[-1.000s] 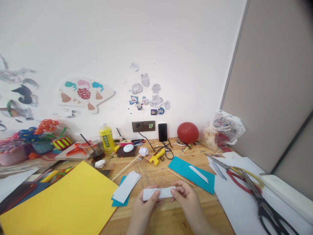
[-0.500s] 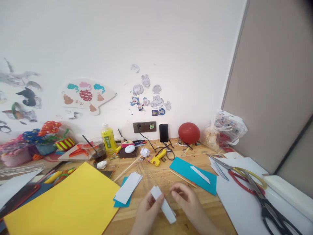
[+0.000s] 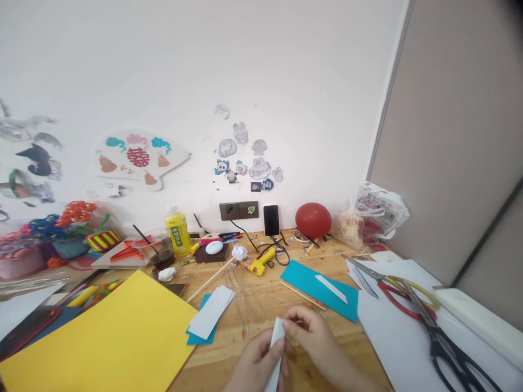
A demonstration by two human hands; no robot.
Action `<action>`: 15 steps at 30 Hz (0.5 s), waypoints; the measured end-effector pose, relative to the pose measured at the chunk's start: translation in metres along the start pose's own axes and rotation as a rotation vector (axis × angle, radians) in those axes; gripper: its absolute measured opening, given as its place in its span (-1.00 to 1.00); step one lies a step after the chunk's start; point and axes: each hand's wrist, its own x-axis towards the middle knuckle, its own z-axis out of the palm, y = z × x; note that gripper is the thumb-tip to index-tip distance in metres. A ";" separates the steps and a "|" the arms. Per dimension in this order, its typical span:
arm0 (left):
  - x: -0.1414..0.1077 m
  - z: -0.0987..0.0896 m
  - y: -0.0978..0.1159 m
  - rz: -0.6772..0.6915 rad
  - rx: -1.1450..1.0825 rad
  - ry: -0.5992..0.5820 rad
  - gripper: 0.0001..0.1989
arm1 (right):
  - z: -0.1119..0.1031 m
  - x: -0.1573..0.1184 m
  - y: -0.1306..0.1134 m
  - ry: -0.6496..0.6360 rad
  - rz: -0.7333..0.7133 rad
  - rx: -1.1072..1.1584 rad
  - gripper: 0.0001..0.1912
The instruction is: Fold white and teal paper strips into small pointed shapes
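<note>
A narrow folded strip of white paper stands tilted above the table, its lower end cut off by the frame's bottom edge. My left hand is closed round its middle, thumb lying across the front. At the strip's upper end, the thumb and fingers of my right hand pinch its right edge. Left of my hands lie white paper pieces, stacked on a blue paper piece. A larger blue sheet with a white paper strip on it lies beyond my right hand.
Yellow paper covers the left front. Scissors lie on white sheets at right. Farther back are a yellow glue gun, a wooden stick, a drink bottle, a phone and a red balloon.
My right hand has moved left and now grips the paper strip's top. The strip has turned more upright in my left hand, which has shifted slightly right and down.
</note>
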 end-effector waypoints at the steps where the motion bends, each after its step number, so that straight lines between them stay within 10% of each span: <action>1: 0.001 0.000 -0.001 -0.003 0.012 0.016 -0.54 | 0.000 0.000 0.001 -0.017 0.005 -0.005 -0.78; 15: 0.010 0.005 -0.008 0.023 -0.024 0.155 -0.45 | -0.023 0.027 -0.031 -0.195 -0.187 -0.715 -0.55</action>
